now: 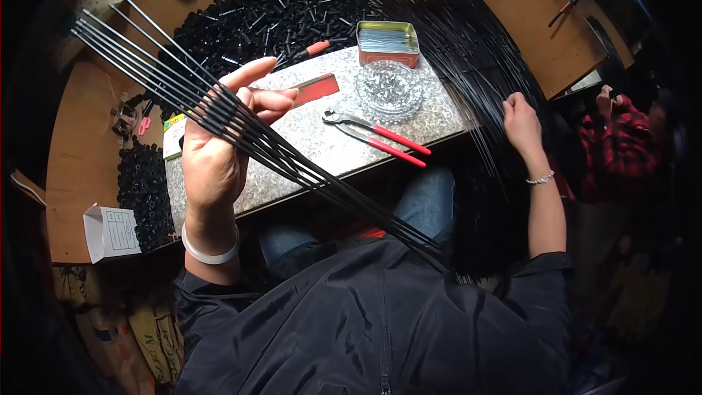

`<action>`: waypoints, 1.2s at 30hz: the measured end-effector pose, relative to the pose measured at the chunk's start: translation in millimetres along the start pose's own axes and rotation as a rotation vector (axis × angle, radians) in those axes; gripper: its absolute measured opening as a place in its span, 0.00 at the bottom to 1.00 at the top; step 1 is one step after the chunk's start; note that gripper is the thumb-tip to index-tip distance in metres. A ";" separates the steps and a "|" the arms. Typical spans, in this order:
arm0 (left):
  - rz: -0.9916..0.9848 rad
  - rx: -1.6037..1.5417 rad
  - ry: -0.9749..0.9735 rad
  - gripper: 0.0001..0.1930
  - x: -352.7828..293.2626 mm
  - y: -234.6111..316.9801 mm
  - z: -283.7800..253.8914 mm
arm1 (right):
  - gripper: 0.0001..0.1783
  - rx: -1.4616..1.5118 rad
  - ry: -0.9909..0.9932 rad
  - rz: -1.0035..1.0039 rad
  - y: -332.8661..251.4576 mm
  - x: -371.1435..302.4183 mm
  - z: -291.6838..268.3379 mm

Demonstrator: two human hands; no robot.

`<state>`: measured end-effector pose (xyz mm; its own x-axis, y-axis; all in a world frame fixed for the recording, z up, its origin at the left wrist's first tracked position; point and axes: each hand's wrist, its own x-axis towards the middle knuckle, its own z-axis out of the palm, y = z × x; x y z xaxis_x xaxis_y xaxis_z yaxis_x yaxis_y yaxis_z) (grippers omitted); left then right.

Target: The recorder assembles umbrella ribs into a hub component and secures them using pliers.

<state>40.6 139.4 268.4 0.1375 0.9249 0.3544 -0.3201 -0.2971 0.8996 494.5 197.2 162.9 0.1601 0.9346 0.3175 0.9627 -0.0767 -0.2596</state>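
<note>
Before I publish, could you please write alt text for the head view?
The left hand holds a fan of thin black rods; the right hand is at a larger rod pile. Red-handled pliers and a clear dish rest on the speckled worktop.

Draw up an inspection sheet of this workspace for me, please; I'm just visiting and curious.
Surface: speckled slab, brightly lit.
Work items: black rods, held as a bunch; loose rod pile; red-handled pliers; glass dish of small pieces; red-sided tin of thin metal pins.
Clutter: heap of short black parts behind; white carton at left.
Hands: left hand holds the black rods; right hand beside the rod pile, grip unclear.
Cables: pale cord-like strip at far left, nature unclear.
Surroundings: person in checked shirt at right.
</note>
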 end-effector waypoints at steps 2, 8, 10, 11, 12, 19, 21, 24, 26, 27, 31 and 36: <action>-0.020 -0.020 0.015 0.19 2.0 0.9 2.6 | 0.09 -0.113 -0.044 -0.051 18.1 -0.2 -24.0; -0.037 -0.044 -0.004 0.21 10.3 -0.2 19.6 | 0.06 0.211 0.073 -0.011 7.6 -17.0 -101.2; -0.039 -0.032 -0.013 0.22 14.9 -1.0 30.5 | 0.06 0.576 0.078 0.017 -21.0 -29.6 -109.4; -0.036 -0.028 -0.039 0.23 18.8 -5.1 35.3 | 0.08 0.604 0.092 -0.024 -38.7 -37.3 -109.6; -0.032 -0.028 -0.062 0.23 22.2 -7.6 37.5 | 0.10 0.632 0.107 -0.069 -58.1 -44.7 -112.2; -0.001 -0.131 -0.118 0.34 30.7 -13.6 43.4 | 0.12 0.613 0.157 -0.354 -135.9 -68.3 -106.2; 0.033 -0.037 -0.137 0.28 30.8 -16.4 40.3 | 0.14 0.651 0.126 -0.436 -150.8 -72.9 -105.1; 0.135 0.303 -0.101 0.22 29.9 -19.2 36.2 | 0.15 0.710 -0.034 -0.478 -168.7 -83.3 -105.1; 0.172 0.440 -0.043 0.08 24.9 -11.9 33.2 | 0.15 0.726 -0.095 -0.527 -175.3 -87.4 -99.5; 0.134 0.468 -0.039 0.05 21.9 -6.5 32.4 | 0.15 0.773 -0.164 -0.500 -178.6 -90.6 -97.7; 0.131 0.215 -0.155 0.09 15.8 -8.3 27.1 | 0.15 0.889 -0.381 -0.413 -193.8 -100.1 -97.6; 0.136 -0.096 -0.164 0.10 11.9 -8.8 24.6 | 0.36 1.382 -1.007 -0.328 -201.6 -97.2 -81.9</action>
<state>68.1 147.2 271.0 0.2350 0.8244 0.5148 -0.4324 -0.3857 0.8150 302.8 93.4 259.1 -0.6909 0.7229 0.0071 -0.0410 -0.0293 -0.9987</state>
